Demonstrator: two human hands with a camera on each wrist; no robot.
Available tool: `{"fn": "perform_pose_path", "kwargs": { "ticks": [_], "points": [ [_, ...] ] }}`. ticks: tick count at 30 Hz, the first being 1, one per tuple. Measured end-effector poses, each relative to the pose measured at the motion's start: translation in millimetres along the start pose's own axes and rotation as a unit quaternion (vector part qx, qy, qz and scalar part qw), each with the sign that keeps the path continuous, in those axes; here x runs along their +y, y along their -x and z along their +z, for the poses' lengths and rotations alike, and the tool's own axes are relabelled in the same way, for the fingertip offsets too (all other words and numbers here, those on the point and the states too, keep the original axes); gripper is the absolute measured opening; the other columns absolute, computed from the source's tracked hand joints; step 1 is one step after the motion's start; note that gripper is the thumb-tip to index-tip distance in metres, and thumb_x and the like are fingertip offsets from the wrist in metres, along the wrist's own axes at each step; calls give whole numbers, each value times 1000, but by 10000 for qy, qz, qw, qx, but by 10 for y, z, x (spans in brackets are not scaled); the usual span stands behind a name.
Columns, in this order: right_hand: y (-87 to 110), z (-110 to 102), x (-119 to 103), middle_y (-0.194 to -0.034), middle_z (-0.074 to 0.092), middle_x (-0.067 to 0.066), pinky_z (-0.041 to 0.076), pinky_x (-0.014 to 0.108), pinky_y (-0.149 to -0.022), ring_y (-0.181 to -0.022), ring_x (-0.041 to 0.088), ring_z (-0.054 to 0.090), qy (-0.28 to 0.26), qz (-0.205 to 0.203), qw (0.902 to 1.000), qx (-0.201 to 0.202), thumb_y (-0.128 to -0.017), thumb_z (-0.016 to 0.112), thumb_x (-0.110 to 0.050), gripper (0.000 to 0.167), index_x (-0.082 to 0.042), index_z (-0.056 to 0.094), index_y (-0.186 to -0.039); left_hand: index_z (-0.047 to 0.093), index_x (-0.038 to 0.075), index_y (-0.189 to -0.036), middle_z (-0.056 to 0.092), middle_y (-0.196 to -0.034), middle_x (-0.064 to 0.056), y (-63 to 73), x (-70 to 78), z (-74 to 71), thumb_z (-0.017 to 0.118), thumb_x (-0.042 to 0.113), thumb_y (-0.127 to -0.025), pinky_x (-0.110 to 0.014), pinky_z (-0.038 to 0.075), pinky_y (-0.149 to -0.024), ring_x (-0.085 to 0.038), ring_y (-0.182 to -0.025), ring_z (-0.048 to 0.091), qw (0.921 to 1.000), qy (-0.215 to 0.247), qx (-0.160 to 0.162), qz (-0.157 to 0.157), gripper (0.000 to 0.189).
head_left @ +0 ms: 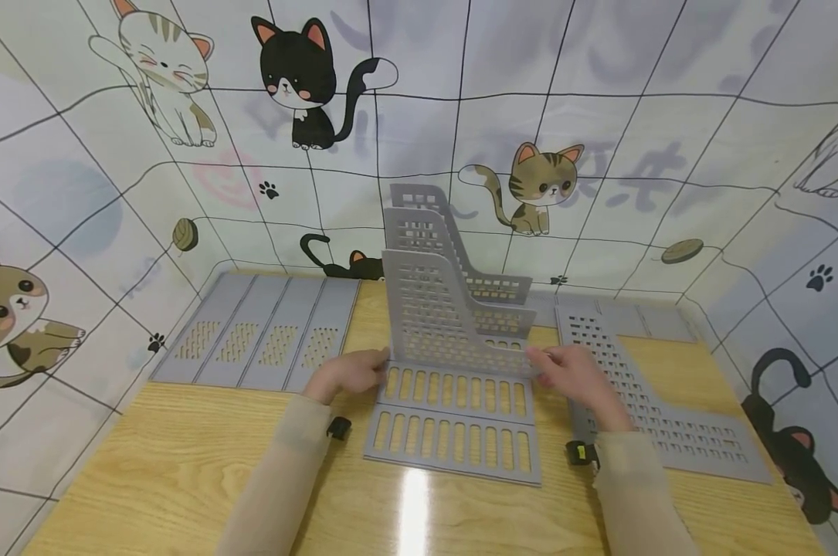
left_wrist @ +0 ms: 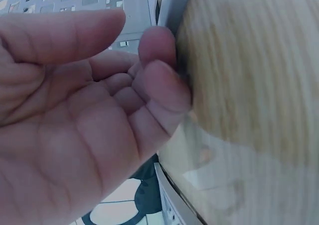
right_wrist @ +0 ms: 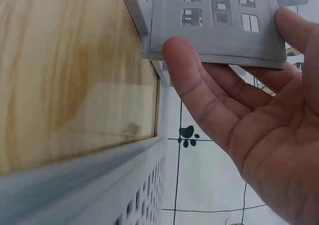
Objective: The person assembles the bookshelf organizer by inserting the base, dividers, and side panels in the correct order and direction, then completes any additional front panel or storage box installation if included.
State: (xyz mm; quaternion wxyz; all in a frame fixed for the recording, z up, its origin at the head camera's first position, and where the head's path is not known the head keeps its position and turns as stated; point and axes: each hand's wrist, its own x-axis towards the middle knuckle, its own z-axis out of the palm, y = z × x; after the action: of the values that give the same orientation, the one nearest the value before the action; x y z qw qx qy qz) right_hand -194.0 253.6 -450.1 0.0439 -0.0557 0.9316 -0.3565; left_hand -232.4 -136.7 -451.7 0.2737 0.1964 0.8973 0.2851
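A grey plastic file rack (head_left: 453, 390) is at the middle of the table, with three perforated L-shaped dividers standing up from its hinged, slotted base. The front divider (head_left: 429, 309) is nearest me. My left hand (head_left: 352, 373) holds its lower left corner; in the left wrist view the fingertips (left_wrist: 167, 83) curl against the edge, thumb over the grid side. At the lower right end, my right hand (head_left: 573, 374) grips the divider, whose grid (right_wrist: 219, 21) shows between thumb and index finger in the right wrist view. Two slotted base sections lie flat toward me.
Left of the rack lies a flat grey folded panel (head_left: 252, 332) with several perforated patches. To the right, a loose L-shaped perforated panel (head_left: 697, 440) lies flat, a plain grey strip (head_left: 658, 318) behind it. A cat-print cloth (head_left: 419, 123) encloses the wooden table (head_left: 203, 463).
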Motion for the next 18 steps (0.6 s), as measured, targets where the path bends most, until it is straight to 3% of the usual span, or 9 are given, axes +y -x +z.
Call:
{"fn": "perform_pose_path", "kwargs": {
  "ticks": [2, 4, 6, 8, 10, 15, 18],
  "points": [
    [0, 13, -13, -88, 77, 18, 56, 39, -65, -73, 24, 72, 16, -63, 10000, 22, -107, 52, -47, 58, -2, 68, -74, 26, -8, -158, 41, -159, -25, -6, -35, -1, 51, 11, -106, -48, 36, -119, -36, -140, 47, 9998, 206, -19, -35, 61],
    [-1, 26, -36, -83, 76, 16, 50, 34, -59, -68, 22, 68, 35, -85, 9999, 65, -107, 52, -48, 60, -6, 59, -66, 25, -6, -159, 57, -142, -23, -16, -74, -3, 52, 12, -106, -42, 47, -105, -30, -117, 60, 9989, 447, -68, -100, 63],
    [-5, 39, -56, -78, 75, 14, 44, 32, -55, -64, 21, 63, 25, -139, 9999, 75, -107, 51, -47, 60, -9, 51, -61, 24, -5, -160, 65, -116, -16, -23, -108, -11, 53, 12, -106, -35, 49, -87, -22, -92, 57, 9978, 636, -123, -158, 64],
    [-10, 54, -70, -76, 74, 13, 42, 31, -54, -63, 21, 62, 3, -177, 9998, 120, -108, 52, -47, 59, -11, 46, -60, 21, -4, -161, 59, -94, -9, -34, -131, -18, 52, 11, -106, -29, 45, -76, -17, -79, 52, 9964, 804, -196, -182, 65],
    [-15, 73, -77, -74, 73, 13, 42, 31, -54, -63, 22, 65, -29, -245, 9996, 158, -108, 52, -45, 59, -12, 45, -60, 18, -5, -161, 52, -83, -5, -44, -147, -19, 52, 10, -107, -27, 40, -69, -16, -73, 46, 9953, 924, -251, -142, 66],
    [-23, 106, -68, -76, 74, 13, 43, 33, -54, -68, 25, 70, -50, -219, 9996, 194, -107, 52, -47, 60, -13, 42, -59, 16, -3, -163, 46, -77, -2, -58, -158, -7, 51, 9, -107, -27, 35, -64, -15, -67, 40, 9931, 1134, -284, -107, 67],
    [-28, 102, -85, -81, 75, 12, 46, 33, -58, -71, 22, 69, -1, 52, 9999, 110, -107, 49, -53, 61, -12, 43, -61, 28, 1, -162, 61, -93, -9, -45, -136, -10, 50, 9, -106, -29, 41, -68, -15, -71, 45, 9919, 1255, -84, -192, 60]
  ]
}}
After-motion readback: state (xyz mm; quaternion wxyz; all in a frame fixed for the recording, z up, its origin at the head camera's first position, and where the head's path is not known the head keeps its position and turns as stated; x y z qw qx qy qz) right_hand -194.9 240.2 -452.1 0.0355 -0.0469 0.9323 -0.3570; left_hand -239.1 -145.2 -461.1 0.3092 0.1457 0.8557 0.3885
